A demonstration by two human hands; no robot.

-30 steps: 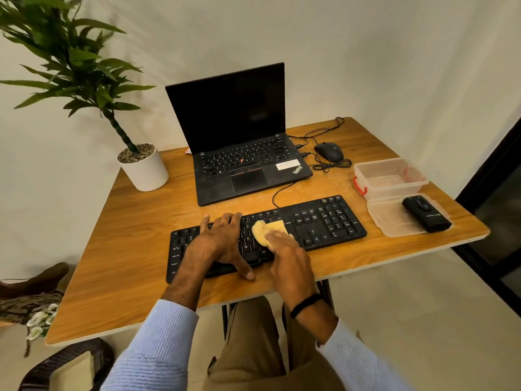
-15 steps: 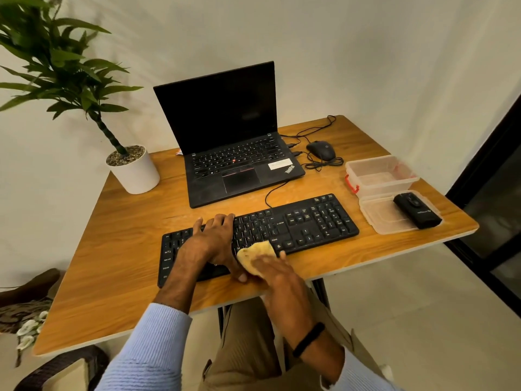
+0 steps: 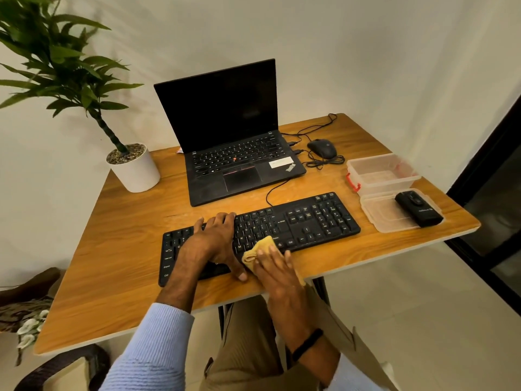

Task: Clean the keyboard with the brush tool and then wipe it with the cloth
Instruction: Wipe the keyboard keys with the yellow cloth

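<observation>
A black keyboard lies across the front of the wooden table. My left hand rests flat on its left half, fingers spread, pinning it down. My right hand presses a small yellow cloth onto the keyboard's front edge, near the middle. The cloth is bunched under my fingers and pokes out to the upper left of them. A black brush tool lies on a clear plastic lid at the table's right edge.
An open black laptop stands behind the keyboard, with a wired mouse and tangled cable to its right. A clear box sits behind the lid. A potted plant occupies the back left corner.
My right hand has dragged the cloth from the keys at mid-keyboard down to the front edge, then slightly right. My left hand has stayed on the left half.
</observation>
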